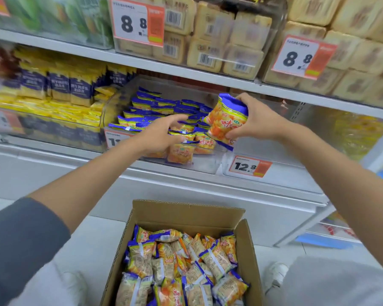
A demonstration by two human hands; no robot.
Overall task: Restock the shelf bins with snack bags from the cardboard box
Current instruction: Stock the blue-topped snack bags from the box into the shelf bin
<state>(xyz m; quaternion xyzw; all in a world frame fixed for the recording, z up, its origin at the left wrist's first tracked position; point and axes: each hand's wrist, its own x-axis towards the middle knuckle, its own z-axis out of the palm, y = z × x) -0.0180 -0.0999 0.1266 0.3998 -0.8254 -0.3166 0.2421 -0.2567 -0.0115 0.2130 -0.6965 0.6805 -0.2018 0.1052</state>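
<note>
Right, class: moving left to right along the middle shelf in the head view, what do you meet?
Yellow-and-navy packets → clear bin of orange-and-blue snack bags → held snack bag → right hand → blurred yellow bags.

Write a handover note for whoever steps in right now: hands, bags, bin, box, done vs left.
Right hand: grips the held bags, orange and blue, upright at the right end of the clear shelf bin. I cannot tell how many.
Left hand: open over the bin's front rows, holding nothing. Blur hides whether it touches them.
Done: the bin holds several rows of stocked bags of the same kind.
Left: set the held bags in, then move the loose bags up from the cardboard box on the floor, which holds plenty.
</note>
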